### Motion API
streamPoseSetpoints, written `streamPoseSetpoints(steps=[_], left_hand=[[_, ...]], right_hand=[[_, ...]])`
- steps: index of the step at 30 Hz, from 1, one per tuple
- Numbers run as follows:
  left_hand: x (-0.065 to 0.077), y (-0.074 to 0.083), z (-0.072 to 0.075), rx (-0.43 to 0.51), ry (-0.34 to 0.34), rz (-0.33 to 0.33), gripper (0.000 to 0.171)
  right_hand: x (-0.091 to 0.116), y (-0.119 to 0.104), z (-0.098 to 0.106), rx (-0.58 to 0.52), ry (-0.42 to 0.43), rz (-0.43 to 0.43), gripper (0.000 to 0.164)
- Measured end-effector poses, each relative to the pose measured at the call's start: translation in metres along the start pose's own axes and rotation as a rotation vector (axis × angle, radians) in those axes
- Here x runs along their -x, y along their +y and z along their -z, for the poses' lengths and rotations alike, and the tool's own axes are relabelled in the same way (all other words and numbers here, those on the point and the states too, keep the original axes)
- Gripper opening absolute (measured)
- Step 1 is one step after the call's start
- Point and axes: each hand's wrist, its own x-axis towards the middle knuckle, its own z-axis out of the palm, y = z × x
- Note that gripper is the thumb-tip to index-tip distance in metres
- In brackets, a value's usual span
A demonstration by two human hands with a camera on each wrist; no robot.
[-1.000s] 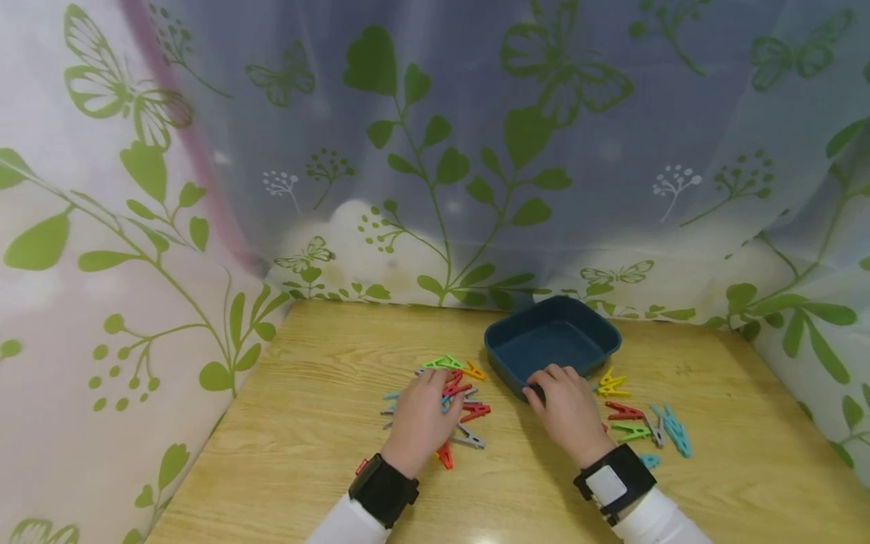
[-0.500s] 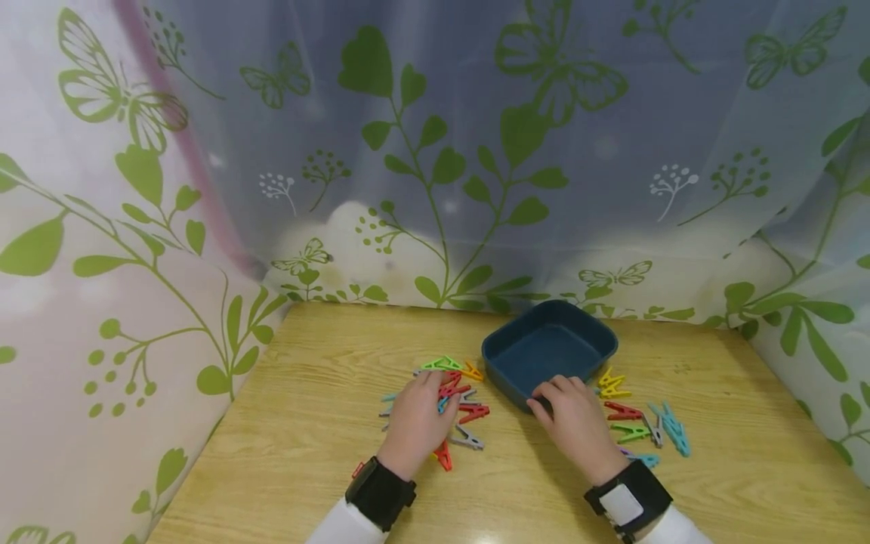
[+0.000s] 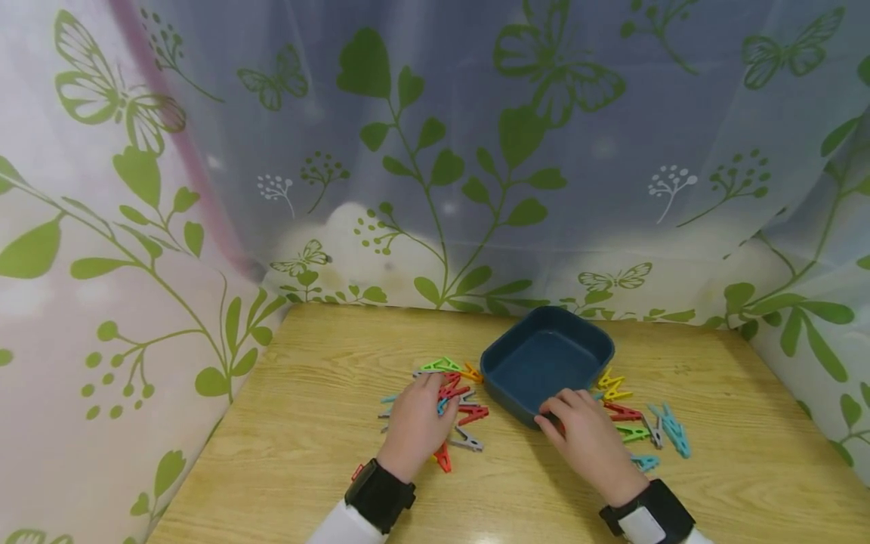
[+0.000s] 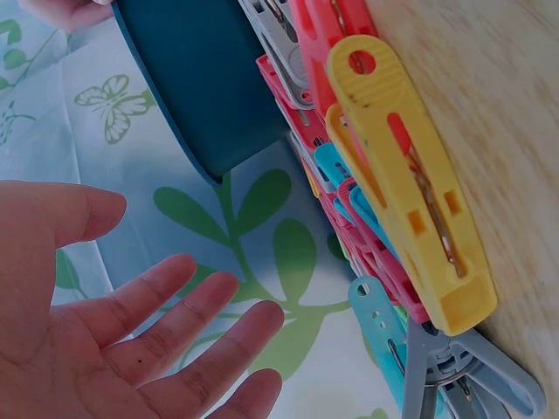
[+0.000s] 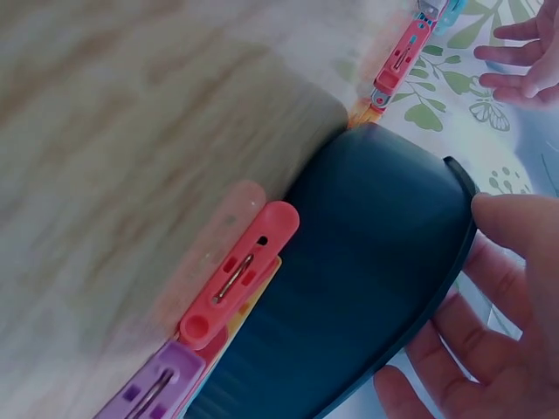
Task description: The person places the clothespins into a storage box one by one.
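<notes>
A dark blue plastic bin [image 3: 547,363] stands at the back of the table. My right hand [image 3: 590,446] pinches its near rim, thumb outside and fingers over the edge, as the right wrist view shows of the bin wall [image 5: 367,253]. My left hand [image 3: 416,423] hovers over the left pile of clothespins, with red [image 3: 473,414] and grey [image 3: 467,438] ones by its fingers. In the left wrist view that hand [image 4: 148,349] has loosely spread fingers holding nothing; a yellow clothespin [image 4: 410,183] stands out beside it. Part of the pile is hidden under the hand.
Right of the bin lie more clothespins: yellow [image 3: 614,385], red [image 3: 624,412], green [image 3: 633,433] and light blue [image 3: 673,431]. A purple one [image 5: 153,384] shows in the right wrist view. A leaf-patterned curtain [image 3: 435,189] surrounds the wooden table [image 3: 340,347] at the back and sides.
My right hand has drawn the bin slightly toward me and turned it a little, moving nearer and to the right itself. The left hand has stayed almost still over the pile.
</notes>
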Motion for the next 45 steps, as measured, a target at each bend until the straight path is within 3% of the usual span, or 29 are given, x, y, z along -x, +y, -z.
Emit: streamPoseSetpoints(steps=[12, 17, 27, 34, 45], left_hand=[[-0.001, 0.001, -0.005, 0.033, -0.032, 0.014, 0.037], [-0.008, 0.004, -0.012, 0.138, -0.05, 0.036, 0.034], [-0.031, 0.013, -0.025, 0.363, -0.169, 0.173, 0.042], [-0.039, 0.016, -0.033, 0.381, -0.166, 0.174, 0.033], [-0.038, 0.016, -0.039, 0.381, -0.146, 0.124, 0.024]], right_hand=[[0.009, 0.003, 0.006, -0.015, -0.031, 0.017, 0.011], [0.013, 0.002, 0.009, -0.01, -0.038, 0.027, 0.012], [0.018, 0.002, 0.012, -0.007, -0.033, 0.041, 0.013], [0.021, 0.004, 0.01, -0.003, -0.016, 0.057, 0.014], [0.022, 0.005, 0.01, -0.007, -0.029, 0.047, 0.013]])
